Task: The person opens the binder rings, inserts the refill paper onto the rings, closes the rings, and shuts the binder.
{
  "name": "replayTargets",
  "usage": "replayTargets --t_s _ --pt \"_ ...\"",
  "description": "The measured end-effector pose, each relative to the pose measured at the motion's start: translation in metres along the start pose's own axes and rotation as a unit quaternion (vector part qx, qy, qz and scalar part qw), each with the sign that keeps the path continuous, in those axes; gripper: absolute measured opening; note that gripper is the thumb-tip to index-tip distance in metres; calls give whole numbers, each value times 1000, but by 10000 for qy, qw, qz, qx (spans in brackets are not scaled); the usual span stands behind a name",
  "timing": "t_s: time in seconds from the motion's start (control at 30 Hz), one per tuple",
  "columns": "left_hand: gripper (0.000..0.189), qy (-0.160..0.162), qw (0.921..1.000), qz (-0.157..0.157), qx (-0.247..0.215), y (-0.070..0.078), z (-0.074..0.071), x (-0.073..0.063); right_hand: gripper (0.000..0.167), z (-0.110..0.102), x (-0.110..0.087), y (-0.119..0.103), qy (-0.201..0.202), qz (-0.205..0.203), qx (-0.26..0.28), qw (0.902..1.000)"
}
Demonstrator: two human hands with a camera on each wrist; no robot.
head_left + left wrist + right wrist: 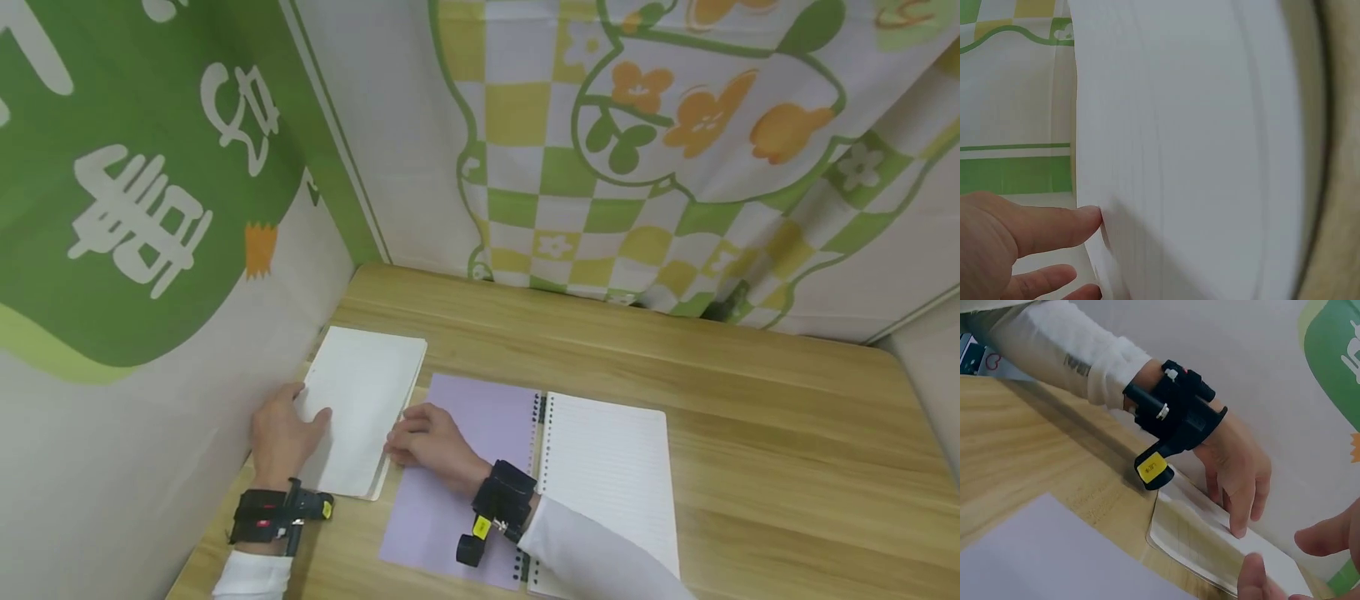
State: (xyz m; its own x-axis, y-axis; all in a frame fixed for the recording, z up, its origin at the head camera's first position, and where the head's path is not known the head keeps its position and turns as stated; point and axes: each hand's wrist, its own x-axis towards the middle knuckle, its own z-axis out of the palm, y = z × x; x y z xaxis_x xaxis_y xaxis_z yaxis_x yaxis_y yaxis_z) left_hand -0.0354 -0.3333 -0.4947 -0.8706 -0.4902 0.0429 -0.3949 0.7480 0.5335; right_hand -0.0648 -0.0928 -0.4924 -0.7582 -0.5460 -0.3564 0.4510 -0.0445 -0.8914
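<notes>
A white-paged notebook (363, 408) lies at the left of the table, its sheets slightly fanned in the left wrist view. My left hand (283, 435) is at its left edge, the thumb (1079, 225) touching the paper and the other fingers loosely spread beside it. By the right edge of this notebook is my right hand (437, 442), above the purple cover of a spiral notebook. In the right wrist view its thumb (1325, 536) and fingers (1252, 575) stand apart with nothing visible between them. Whether its fingertips touch the pages cannot be told.
The spiral notebook lies spread, purple cover (480, 417) on the left and lined page (611, 467) on the right, under my right forearm. A wall (187, 400) runs close along the table's left side. Behind the wooden table (787, 467) hangs a checked curtain (577, 192).
</notes>
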Motion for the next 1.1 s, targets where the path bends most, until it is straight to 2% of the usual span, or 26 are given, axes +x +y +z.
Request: replayTargets --t_s 0.1,0.2,0.3,0.4,0.53,0.73,0.87,0.97,1.1 --pt "64 -91 10000 -28 -20 0 -1 1 41 2 9 3 77 -219 -657 9976" --pt "65 -156 9999 -67 -29 1 -2 1 31 4 19 4 187 -478 -1414 9886" --pt "65 -221 9997 -113 -21 1 -3 0 19 5 29 4 266 -636 -1768 9818" --pt "65 -286 9995 -139 -25 1 -4 -1 16 4 36 4 440 -605 -1890 9791" --pt "66 -323 9994 -110 -9 1 -5 -1 16 2 40 4 636 -312 -1863 9799" --pt "69 -492 9987 -136 36 -1 -7 -1 15 4 39 1 581 102 -1763 9826" --pt "69 -579 9982 -143 79 -2 -7 0 16 5 37 0 578 328 -1988 9778" --pt "67 -567 9982 -74 171 -3 -7 -1 13 3 36 -1 494 274 -2349 9704" --pt "62 -582 9977 77 329 -4 -7 -2 14 0 33 -4 313 0 -2733 9614"
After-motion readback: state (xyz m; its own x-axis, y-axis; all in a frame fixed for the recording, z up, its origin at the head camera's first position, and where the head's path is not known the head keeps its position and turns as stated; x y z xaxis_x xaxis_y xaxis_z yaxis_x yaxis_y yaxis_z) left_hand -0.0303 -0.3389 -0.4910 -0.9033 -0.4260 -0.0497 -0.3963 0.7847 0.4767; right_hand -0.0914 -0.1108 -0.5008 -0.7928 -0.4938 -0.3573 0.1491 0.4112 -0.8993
